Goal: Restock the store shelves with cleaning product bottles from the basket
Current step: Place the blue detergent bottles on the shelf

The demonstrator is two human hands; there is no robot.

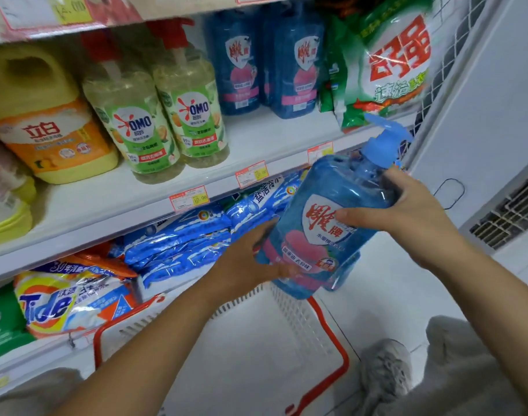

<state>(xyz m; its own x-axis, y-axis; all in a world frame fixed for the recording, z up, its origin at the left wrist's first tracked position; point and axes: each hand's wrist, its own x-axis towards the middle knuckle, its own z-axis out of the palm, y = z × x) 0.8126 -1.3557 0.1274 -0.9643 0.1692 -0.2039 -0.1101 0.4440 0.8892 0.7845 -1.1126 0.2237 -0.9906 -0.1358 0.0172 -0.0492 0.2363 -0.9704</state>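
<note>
The person holds a blue pump bottle [325,223] in both hands, tilted with its pump head [385,139] up and to the right. It hangs over the far right corner of the basket [343,355], in front of the lower shelf's blue packets and just below the edge of the middle shelf [256,136].

The left hand [250,259] cups the low left side by the base, fingers [283,270] curled under it. The right hand [406,211] grips the shoulder, thumb laid across the label.

It looks full, so I'd judge it fairly heavy for its size, with the weight shifting as the liquid moves. The plastic is glossy and probably slick, and the walls may give a little under a squeeze. The pump neck is thin and no place to lift from. A palm under the base and a hand round the shoulder, as here, seems the sound hold.

Two matching blue bottles [241,61] stand far back on the middle shelf, left of a green and white bag [388,64], with bare shelf in front of them.
</note>
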